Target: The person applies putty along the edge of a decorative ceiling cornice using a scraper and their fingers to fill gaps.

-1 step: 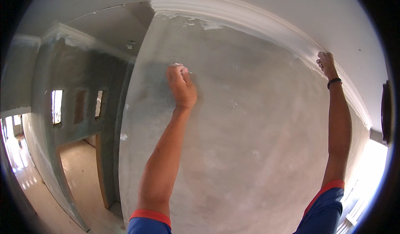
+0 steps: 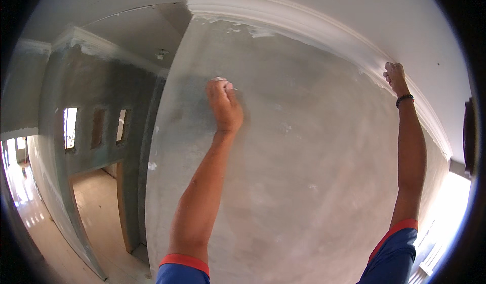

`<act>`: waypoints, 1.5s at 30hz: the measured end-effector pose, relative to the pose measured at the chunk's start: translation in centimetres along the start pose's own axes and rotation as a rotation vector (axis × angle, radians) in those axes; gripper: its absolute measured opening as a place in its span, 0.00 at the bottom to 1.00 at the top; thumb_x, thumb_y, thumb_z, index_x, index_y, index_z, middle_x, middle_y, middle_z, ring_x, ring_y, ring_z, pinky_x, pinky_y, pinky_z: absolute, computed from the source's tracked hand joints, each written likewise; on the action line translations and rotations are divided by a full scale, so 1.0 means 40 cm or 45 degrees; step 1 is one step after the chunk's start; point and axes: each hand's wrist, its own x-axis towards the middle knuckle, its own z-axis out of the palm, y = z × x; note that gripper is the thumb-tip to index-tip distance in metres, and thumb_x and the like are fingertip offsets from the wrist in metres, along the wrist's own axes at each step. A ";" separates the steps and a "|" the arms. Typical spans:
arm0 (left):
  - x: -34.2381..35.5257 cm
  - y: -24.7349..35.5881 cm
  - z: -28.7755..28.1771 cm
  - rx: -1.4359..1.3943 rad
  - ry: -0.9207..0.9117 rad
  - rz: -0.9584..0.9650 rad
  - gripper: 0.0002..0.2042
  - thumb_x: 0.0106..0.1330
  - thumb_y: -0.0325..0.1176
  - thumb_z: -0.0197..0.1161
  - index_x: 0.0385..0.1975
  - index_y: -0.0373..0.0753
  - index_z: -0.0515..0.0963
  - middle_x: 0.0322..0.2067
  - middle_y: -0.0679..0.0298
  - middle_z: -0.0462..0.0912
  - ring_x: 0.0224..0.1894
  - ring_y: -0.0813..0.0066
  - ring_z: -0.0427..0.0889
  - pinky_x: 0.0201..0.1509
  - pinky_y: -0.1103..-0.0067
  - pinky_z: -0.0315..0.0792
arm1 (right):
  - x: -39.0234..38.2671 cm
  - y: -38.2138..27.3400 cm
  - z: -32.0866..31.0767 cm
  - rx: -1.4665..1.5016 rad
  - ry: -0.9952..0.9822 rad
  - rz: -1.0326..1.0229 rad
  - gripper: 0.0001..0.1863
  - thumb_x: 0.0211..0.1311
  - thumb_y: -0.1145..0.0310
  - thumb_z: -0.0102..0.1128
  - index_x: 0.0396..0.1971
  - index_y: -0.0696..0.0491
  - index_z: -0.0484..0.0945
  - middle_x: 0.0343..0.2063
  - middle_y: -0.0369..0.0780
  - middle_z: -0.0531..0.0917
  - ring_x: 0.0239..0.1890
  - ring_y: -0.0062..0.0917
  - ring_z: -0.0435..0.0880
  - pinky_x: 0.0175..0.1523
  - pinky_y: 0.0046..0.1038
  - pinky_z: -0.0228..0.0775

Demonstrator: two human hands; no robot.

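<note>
A grey plastered wall fills the middle, topped by a white moulded cornice with white patches along its lower edge. My left hand is raised in front of the wall at upper middle, fingers closed round a small whitish thing that is mostly hidden. My right hand is high at the right against the cornice, fingers curled and whitened; what they hold, if anything, I cannot make out.
At left a darker wall has three narrow openings above a doorway onto a tiled floor. A passage with a shiny floor runs at the far left. The white ceiling spans the top; bright light enters at lower right.
My left hand is a few pixels further right in the picture, and the whole view is shifted very slightly. My right hand stays at the cornice.
</note>
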 end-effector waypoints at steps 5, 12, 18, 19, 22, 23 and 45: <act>0.004 0.033 0.040 -0.130 -0.050 -0.037 0.02 0.65 0.23 0.50 0.33 0.34 0.65 0.38 0.52 0.70 0.44 0.53 0.69 0.51 0.62 0.63 | 0.139 -0.023 0.131 -0.302 0.018 -1.078 0.14 0.60 0.60 0.57 0.28 0.57 0.73 0.14 0.37 0.70 0.12 0.23 0.70 0.20 0.28 0.65; 0.001 -0.010 -0.013 -0.062 -0.034 -0.048 0.04 0.69 0.28 0.47 0.35 0.34 0.65 0.39 0.51 0.70 0.46 0.54 0.69 0.52 0.61 0.63 | -0.013 -0.327 0.554 -0.241 -0.108 -0.418 0.08 0.62 0.64 0.58 0.29 0.53 0.75 0.20 0.36 0.75 0.18 0.22 0.73 0.22 0.25 0.63; -0.002 -0.033 -0.001 -0.135 0.003 0.035 0.03 0.69 0.26 0.47 0.37 0.34 0.65 0.40 0.50 0.70 0.46 0.52 0.69 0.52 0.61 0.63 | -0.074 -0.459 0.718 -0.968 0.187 -1.261 0.15 0.60 0.57 0.55 0.31 0.56 0.80 0.26 0.43 0.82 0.32 0.37 0.79 0.43 0.39 0.68; -0.007 -0.054 -0.026 -0.101 -0.011 -0.012 0.02 0.67 0.24 0.48 0.37 0.34 0.65 0.40 0.50 0.70 0.47 0.52 0.68 0.53 0.61 0.62 | -0.173 -0.563 0.783 -1.094 -0.029 -0.954 0.22 0.61 0.53 0.52 0.33 0.60 0.80 0.31 0.47 0.84 0.42 0.40 0.82 0.58 0.40 0.67; 0.004 0.011 0.009 -0.230 -0.082 -0.080 0.04 0.64 0.20 0.50 0.36 0.34 0.66 0.41 0.51 0.69 0.49 0.51 0.67 0.55 0.60 0.60 | -0.151 -0.592 0.805 -1.084 0.035 -0.715 0.23 0.60 0.61 0.52 0.53 0.57 0.73 0.38 0.50 0.83 0.47 0.42 0.81 0.60 0.40 0.68; 0.003 -0.004 -0.008 -0.213 -0.077 -0.103 0.04 0.64 0.20 0.50 0.36 0.34 0.66 0.41 0.51 0.69 0.49 0.51 0.67 0.55 0.60 0.60 | -0.215 -0.637 0.830 -0.754 -0.060 -0.555 0.26 0.60 0.64 0.51 0.59 0.53 0.69 0.39 0.51 0.83 0.48 0.43 0.81 0.60 0.40 0.69; -0.018 -0.049 0.013 0.025 -0.092 -0.126 0.11 0.74 0.34 0.45 0.41 0.31 0.69 0.41 0.53 0.72 0.44 0.59 0.73 0.50 0.67 0.69 | -0.163 -0.170 0.138 -1.273 0.004 -0.700 0.39 0.56 0.69 0.50 0.69 0.30 0.52 0.29 0.51 0.82 0.35 0.44 0.83 0.44 0.45 0.75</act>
